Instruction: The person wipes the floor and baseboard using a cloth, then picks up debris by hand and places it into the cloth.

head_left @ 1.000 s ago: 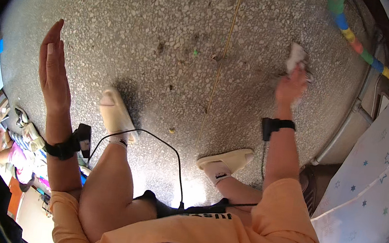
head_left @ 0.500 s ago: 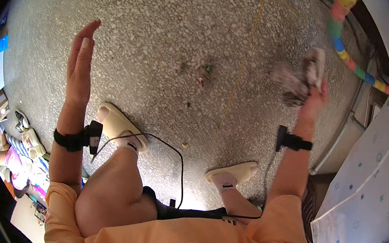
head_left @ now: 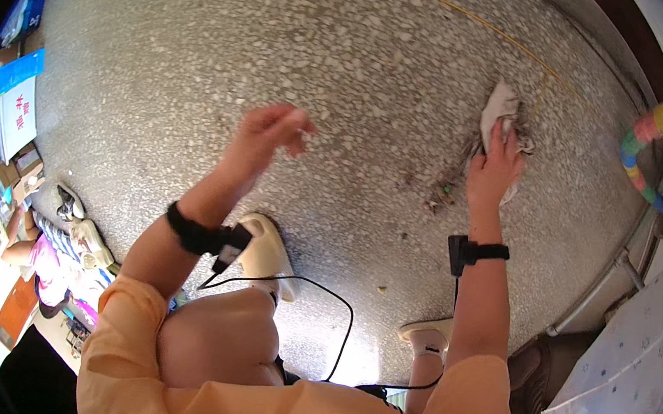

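My right hand [head_left: 494, 173] is down at the floor on a crumpled white and grey rag [head_left: 499, 108], its fingers pressing into the cloth. Just left of the rag lies a small patch of dirt and scraps [head_left: 439, 194] with a green bit in it. My left hand [head_left: 272, 135] hangs over the floor near the middle, slightly blurred, with its fingers loosely bent and apart and nothing seen in them. Black straps with small boxes sit on both wrists.
A black cable [head_left: 349, 325] loops between my legs, above my cream slippers [head_left: 264, 252]. On the left are a white and blue box [head_left: 16, 114], shoes [head_left: 91, 244] and another person [head_left: 44, 259]. A coloured segmented hoop [head_left: 647, 130], brown shoes and a patterned white sheet [head_left: 624, 384] are at right.
My right hand has brought the rag from the air down onto the floor, beside the debris. My left hand has swung inward and its straight fingers have bent. The view has shifted.
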Tool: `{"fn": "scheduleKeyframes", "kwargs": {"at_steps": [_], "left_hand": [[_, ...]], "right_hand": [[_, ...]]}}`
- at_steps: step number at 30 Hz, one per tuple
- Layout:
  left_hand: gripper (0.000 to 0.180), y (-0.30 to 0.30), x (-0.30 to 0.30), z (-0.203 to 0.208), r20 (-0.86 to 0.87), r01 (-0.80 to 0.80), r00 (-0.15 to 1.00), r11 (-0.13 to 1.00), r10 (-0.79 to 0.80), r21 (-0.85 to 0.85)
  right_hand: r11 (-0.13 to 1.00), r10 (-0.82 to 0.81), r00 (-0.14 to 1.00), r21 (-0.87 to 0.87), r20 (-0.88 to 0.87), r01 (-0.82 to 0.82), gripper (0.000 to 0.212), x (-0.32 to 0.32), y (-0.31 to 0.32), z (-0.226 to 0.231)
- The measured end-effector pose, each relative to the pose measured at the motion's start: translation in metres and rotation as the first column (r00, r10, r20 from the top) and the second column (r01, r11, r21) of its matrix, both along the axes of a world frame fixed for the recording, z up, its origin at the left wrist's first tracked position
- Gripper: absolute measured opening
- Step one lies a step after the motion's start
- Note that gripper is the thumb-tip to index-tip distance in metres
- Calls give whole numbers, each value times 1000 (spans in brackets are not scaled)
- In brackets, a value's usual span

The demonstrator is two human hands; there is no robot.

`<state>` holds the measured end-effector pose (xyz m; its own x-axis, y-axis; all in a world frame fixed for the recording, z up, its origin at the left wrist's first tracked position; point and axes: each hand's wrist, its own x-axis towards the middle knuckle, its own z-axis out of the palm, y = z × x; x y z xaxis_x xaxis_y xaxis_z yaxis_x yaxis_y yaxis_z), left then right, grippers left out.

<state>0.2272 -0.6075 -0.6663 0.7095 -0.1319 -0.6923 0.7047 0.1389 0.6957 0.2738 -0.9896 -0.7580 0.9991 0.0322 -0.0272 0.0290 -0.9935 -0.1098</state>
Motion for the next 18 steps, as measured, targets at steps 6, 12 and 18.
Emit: {"fn": "scheduleKeyframes", "kwargs": {"at_steps": [6,12,18], "left_hand": [[56,-47,40,1,658,183,557,848,-507,498],[84,-42,80,61,693,-100,306,702,-652,705],[64,42,93,56,743,-198,412,744,-528,638]], "right_hand": [[893,84,987,451,-139,-12,65,41,34,66],[722,189,946,616,262,-315,80,48,191,149],[365,316,881,812,352,-455,82,60,235,175]]}}
